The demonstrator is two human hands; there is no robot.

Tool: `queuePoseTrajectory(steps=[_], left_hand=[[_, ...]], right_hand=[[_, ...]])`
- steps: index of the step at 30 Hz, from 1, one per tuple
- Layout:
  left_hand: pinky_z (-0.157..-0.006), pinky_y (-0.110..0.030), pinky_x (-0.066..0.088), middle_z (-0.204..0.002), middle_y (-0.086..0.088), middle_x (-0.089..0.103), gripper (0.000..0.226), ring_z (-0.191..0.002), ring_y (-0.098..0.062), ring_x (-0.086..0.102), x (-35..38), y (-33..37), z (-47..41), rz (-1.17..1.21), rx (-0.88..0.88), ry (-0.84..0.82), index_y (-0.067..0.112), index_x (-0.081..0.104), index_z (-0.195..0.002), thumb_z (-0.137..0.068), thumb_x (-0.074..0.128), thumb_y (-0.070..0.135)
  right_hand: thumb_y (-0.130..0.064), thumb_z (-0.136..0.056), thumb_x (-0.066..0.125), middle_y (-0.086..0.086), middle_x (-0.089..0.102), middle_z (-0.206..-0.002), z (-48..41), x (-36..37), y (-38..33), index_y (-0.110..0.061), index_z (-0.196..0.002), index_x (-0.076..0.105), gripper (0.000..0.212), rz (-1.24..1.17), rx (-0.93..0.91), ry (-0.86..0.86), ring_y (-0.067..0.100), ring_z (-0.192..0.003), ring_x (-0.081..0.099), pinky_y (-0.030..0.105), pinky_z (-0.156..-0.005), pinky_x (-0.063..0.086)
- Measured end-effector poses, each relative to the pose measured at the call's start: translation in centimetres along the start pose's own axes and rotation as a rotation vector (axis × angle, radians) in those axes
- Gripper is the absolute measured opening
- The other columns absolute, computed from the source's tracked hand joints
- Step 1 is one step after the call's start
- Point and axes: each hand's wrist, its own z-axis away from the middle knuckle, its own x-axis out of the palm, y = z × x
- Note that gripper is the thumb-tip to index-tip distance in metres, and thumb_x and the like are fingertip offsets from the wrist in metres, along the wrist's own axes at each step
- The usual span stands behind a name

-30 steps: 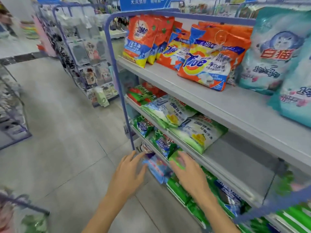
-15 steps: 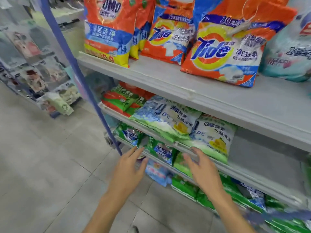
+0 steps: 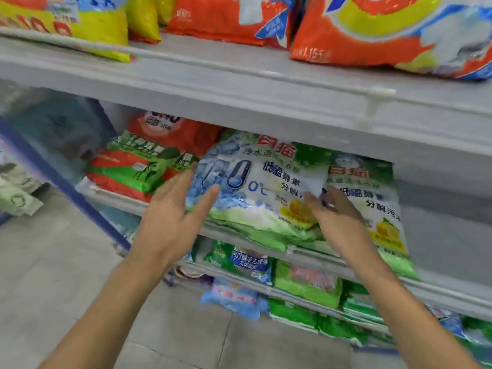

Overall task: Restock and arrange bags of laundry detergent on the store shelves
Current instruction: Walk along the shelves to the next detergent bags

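Poised at the blue-and-white detergent bag [image 3: 253, 187] lying on the middle shelf [image 3: 447, 235]: left hand [image 3: 170, 225] spread, fingers straight and apart, by its left edge, right hand [image 3: 338, 219] likewise relaxed over its right edge (contact unclear), with a matching bag [image 3: 372, 203] just beside, green-and-red bags [image 3: 133, 169] leftward.

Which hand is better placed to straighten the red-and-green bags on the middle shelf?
Probably the left hand: its open fingers end right beside the red-and-green bags, while the right hand is in front of the white-and-green bags further right.
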Motion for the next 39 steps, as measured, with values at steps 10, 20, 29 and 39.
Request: queuePoseTrajectory(steps=[10, 20, 29, 39], left_hand=[[-0.088, -0.032, 0.042, -0.126, 0.02, 0.054, 0.085, -0.11, -0.005, 0.052, 4.9, -1.6, -5.7, 0.14, -0.022, -0.105, 0.058, 0.035, -0.148, -0.071, 0.051, 0.092], [-0.065, 0.008, 0.038, -0.116, 0.034, 0.057, 0.085, -0.081, 0.035, 0.052, 5.7, 1.8, -6.3, 0.384, -0.015, -0.122, 0.037, 0.05, -0.145, -0.067, 0.081, 0.049], [-0.118, -0.043, 0.027, -0.166, 0.008, 0.021, 0.066, -0.151, -0.021, 0.023, 9.6, 4.5, -5.0, 0.032, 0.011, -0.225, 0.054, 0.035, -0.149, -0.088, 0.049, 0.074], [-0.124, -0.03, 0.012, -0.168, 0.019, 0.004, 0.082, -0.155, -0.002, -0.002, 10.0, 5.2, -3.3, -0.267, 0.296, -0.201, 0.049, 0.007, -0.158, -0.084, 0.014, 0.084]], right_hand=[[-0.073, -0.08, 0.068, -0.016, 0.062, -0.098, -8.1, 1.3, -0.2, -0.027, -0.089, 0.055, 0.049, -0.121, 0.018, 0.048, 0.004, -0.088, 0.058, 0.028, -0.079, 0.047], [-0.018, -0.095, 0.068, 0.006, 0.055, -0.078, -10.3, -1.0, -1.7, -0.007, -0.096, 0.057, 0.016, -0.269, 0.055, 0.183, 0.016, -0.063, 0.05, 0.025, -0.05, 0.038], [-0.015, -0.091, 0.075, 0.027, 0.071, -0.102, -11.7, -5.5, 0.0, 0.002, -0.08, 0.062, 0.024, 0.021, 0.168, 0.132, 0.044, -0.099, 0.071, 0.054, -0.095, 0.057], [-0.065, -0.095, 0.051, -0.015, 0.01, -0.168, -2.3, -2.7, 1.3, -0.042, -0.157, 0.02, 0.073, 0.31, -0.069, 0.039, 0.021, -0.15, 0.029, 0.042, -0.117, 0.031]])
